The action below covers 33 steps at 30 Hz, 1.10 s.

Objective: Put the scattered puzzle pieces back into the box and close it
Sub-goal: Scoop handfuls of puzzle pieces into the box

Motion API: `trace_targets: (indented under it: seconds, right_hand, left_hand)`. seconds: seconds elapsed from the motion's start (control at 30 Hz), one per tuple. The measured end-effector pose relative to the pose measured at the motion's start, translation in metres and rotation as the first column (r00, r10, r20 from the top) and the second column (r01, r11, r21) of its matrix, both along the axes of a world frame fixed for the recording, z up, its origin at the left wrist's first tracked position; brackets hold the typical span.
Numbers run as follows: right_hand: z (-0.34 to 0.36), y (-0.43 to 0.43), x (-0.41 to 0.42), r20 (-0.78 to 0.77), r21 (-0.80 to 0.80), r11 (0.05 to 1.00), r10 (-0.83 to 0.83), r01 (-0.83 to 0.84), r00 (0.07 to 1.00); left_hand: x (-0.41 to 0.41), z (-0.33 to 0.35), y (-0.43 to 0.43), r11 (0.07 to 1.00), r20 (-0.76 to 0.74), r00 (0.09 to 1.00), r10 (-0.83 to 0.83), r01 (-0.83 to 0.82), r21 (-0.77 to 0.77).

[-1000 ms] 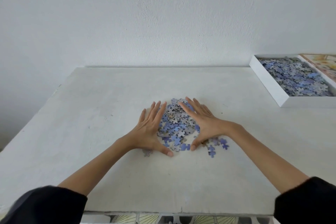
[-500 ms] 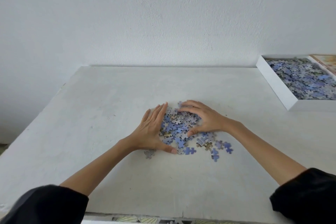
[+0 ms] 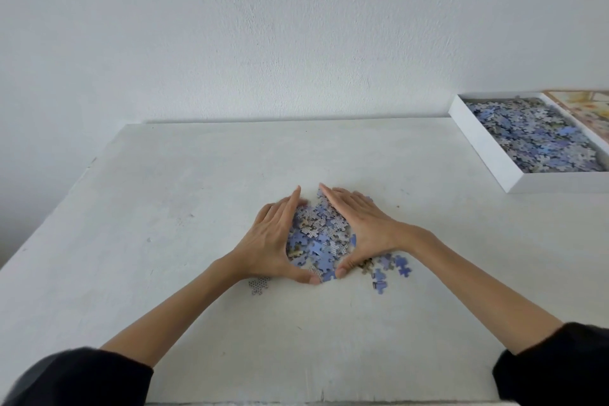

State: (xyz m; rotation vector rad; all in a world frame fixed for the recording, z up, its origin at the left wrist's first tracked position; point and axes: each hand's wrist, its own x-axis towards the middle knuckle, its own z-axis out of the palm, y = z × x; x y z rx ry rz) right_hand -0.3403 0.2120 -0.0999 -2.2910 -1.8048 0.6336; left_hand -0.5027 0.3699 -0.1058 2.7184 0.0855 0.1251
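Hands frame the heap: the left hand [image 3: 273, 241] and right hand [image 3: 362, 231] are both open, fingers straight and together, pressed against either side of the pile [image 3: 318, 237], thumbs almost meeting at the near edge. Nothing is gripped yet. A scoop from this pose could spill, I think, since loose flat pieces slide out under the palms or through the gap at the fingertips as the hands lift. Several strays [image 3: 390, 269] already lie outside the right wrist, and one piece [image 3: 259, 285] sits just behind the left thumb; a lift now would leave them on the desk [image 3: 164, 208]. The box [image 3: 478, 142] stands well apart at the far right, nearly full, so the carry is long and dropped pieces are likely. Overfilling may also hinder closing; what looks like the lid [image 3: 586, 109] lies beyond it.
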Motion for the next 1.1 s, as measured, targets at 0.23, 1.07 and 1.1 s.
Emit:
trace_targets:
  seconds: [0.23,1.07,1.1]
  right_hand:
    - [-0.007,-0.003,0.002,0.082,0.154,0.988,0.008,-0.02,0.997]
    - [0.003,0.009,0.005,-0.404,0.551,0.783,-0.053,0.289,0.913]
    - [0.007,0.009,0.007,-0.435,0.544,0.783,-0.046,0.302,0.9]
  left_hand:
    - [-0.002,-0.008,0.002,0.995,0.113,0.994,-0.001,-0.01,0.098]
    - [-0.003,0.007,-0.006,0.934,0.173,0.984,0.05,0.015,-0.356]
    - [-0.001,0.01,-0.006,0.912,0.179,0.982,0.051,0.027,-0.409]
